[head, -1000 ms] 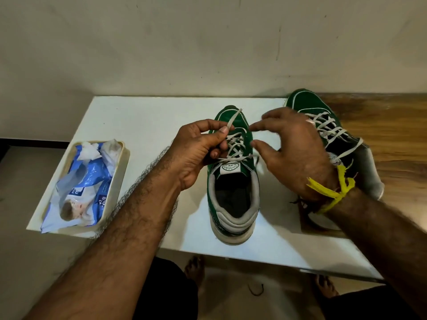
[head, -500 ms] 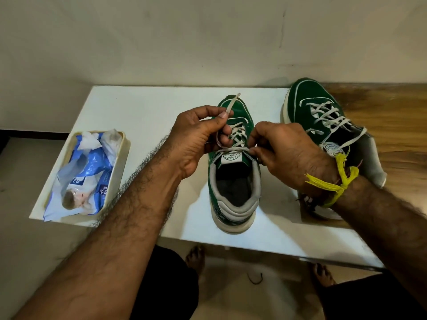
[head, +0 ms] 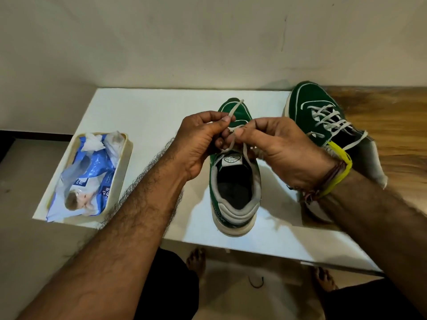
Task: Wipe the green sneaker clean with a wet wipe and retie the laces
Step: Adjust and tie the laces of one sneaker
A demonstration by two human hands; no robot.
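Observation:
A green sneaker with a grey collar stands on the white table, heel toward me. Over its tongue my left hand pinches one white lace whose end sticks up past the toe. My right hand pinches the other lace strand just beside it, fingertips of both hands almost touching. The lace crossings below are mostly hidden by my hands.
A second green sneaker lies at the right, partly on a wooden surface. A cream tray at the table's left edge holds a blue wet wipe pack and crumpled wipes. A wall stands behind the table.
My right hand has risen from the sneaker's tongue and moved left, bringing its lace strand up to meet my left hand. My left hand stays in place holding its lace.

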